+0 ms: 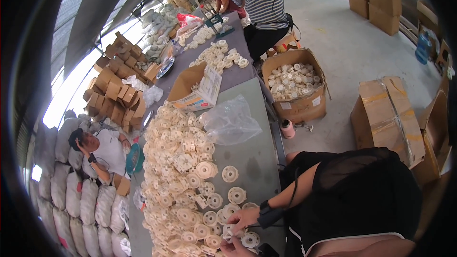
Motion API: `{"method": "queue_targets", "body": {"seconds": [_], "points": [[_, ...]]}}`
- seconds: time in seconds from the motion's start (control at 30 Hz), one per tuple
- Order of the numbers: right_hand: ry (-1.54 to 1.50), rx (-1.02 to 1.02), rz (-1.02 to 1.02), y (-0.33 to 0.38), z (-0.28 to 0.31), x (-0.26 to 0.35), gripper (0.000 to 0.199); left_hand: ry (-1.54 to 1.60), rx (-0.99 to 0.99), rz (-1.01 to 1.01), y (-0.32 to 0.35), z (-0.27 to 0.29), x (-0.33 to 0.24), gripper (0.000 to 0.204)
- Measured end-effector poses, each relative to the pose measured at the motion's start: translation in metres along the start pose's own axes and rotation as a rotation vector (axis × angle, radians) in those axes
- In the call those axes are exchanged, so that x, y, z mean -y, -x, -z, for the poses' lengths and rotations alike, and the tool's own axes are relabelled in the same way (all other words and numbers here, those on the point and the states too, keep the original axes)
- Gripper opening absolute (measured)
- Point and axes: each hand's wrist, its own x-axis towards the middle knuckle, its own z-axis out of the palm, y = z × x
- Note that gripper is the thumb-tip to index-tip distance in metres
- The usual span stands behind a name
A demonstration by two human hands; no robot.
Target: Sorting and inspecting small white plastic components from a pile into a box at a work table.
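My right hand, with a dark band on its wrist, reaches from my black-sleeved arm onto the grey-green table. Its fingers pinch a small cream plastic disc at the edge of a long heap of cream plastic discs. My left hand sits just below it at the picture's lower edge. It grips a round white disc. The two hands are close together and almost touch. A few single discs lie loose on the table beside the heap.
A clear plastic bag and an open carton lie further along the table. An open box of discs and taped cartons stand on the floor. Two people work at the far end, and another person sits among white sacks.
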Motion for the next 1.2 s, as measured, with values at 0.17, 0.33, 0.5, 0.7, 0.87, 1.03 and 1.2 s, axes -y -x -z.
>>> {"method": "queue_targets", "body": {"seconds": [0.17, 0.33, 0.5, 0.7, 0.87, 1.03, 1.2], "points": [[-0.124, -0.029, -0.134, -0.004, -0.01, -0.005, 0.042, 0.31, 0.199, 0.095, 0.001, 0.01, 0.002, 0.033], [-0.3, -0.27, -0.184, -0.001, 0.001, -0.002, 0.037, 0.396, 0.191, 0.017, -0.023, -0.005, 0.019, 0.032], [-0.742, -0.147, -0.094, -0.005, 0.002, -0.003, 0.018, 0.422, 0.192, 0.054, -0.037, -0.01, 0.023, 0.017], [-0.573, -0.212, -0.182, -0.005, -0.006, -0.002, 0.015, 0.583, 0.19, 0.206, -0.045, -0.015, 0.023, 0.013], [-0.564, -0.325, -0.185, -0.008, 0.003, -0.009, 0.017, 0.674, 0.24, 0.314, -0.051, -0.021, 0.016, 0.015], [-0.568, -0.372, -0.187, -0.006, 0.001, -0.008, 0.016, 0.679, 0.318, 0.337, -0.056, -0.018, 0.03, 0.015], [-0.415, -0.374, -0.193, -0.006, 0.007, -0.01, 0.016, 0.82, 0.267, 0.375, -0.057, -0.025, 0.024, 0.015]]}}
